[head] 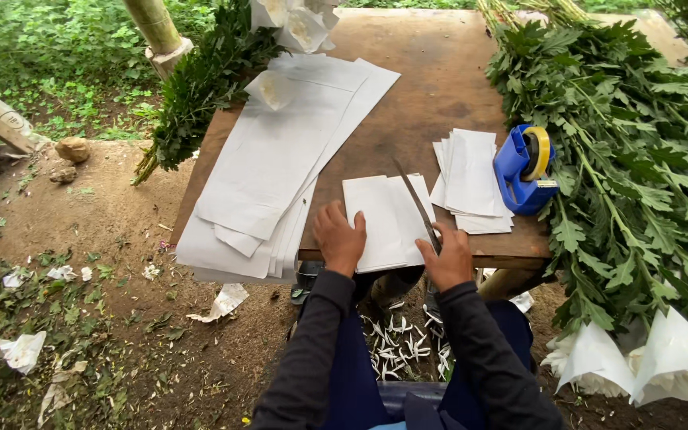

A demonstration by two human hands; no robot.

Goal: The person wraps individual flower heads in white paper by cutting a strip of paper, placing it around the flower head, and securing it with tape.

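— Folded paper sheets [382, 219], a small white stack of them: where do they lie?

— At the near edge of the brown wooden table [431, 87], right in front of the person. The left hand [339, 237] presses flat on the stack's left part, fingers together, palm down.

— And the right hand [446, 259]?

— Clamped around the handle of a long knife [416, 203]. The thin blade lies slanted across the right side of the stack, tip pointing away from the person.

— What lies around it?

— To the left, a pile of large white paper sheets [268, 171] hangs over the table edge. Just right of the stack sits a second small stack of cut paper [471, 179], and beside that a blue tape dispenser [523, 171] with a yellow roll. Leafy green flower stems [639, 151] cover the right side; another bundle of stems [201, 87] lies at the far left corner. White paper-wrapped bunches [662, 362] show at the lower right, and white scraps [408, 346] litter the ground between the person's knees.
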